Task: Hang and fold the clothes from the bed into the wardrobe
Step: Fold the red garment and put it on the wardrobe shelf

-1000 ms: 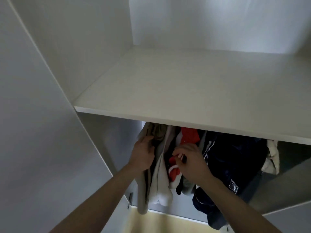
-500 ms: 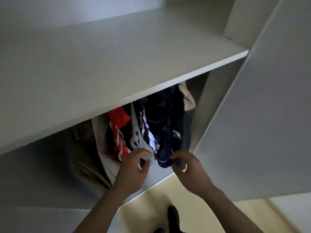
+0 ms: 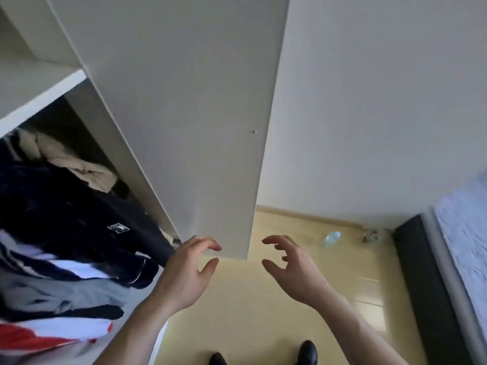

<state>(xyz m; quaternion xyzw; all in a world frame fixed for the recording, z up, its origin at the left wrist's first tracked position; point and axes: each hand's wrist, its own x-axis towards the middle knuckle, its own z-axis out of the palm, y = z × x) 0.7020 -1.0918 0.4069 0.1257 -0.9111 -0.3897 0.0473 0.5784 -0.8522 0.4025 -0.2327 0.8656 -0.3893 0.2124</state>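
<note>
While both hands hover over the yellow floor (image 3: 237, 320), left hand (image 3: 184, 275) and right hand (image 3: 295, 272) hold nothing, fingers loosely curled and spread. Hanging clothes (image 3: 66, 246) fill the wardrobe (image 3: 42, 85) at left, long axes running down from the shelf. Wardrobe door (image 3: 184, 114) stands open; bed (image 3: 463, 233) at right

arms: I am wearing no sleeves, both forearms showing bare
feet: I am wearing black shoes (image 3: 307, 352)
</note>
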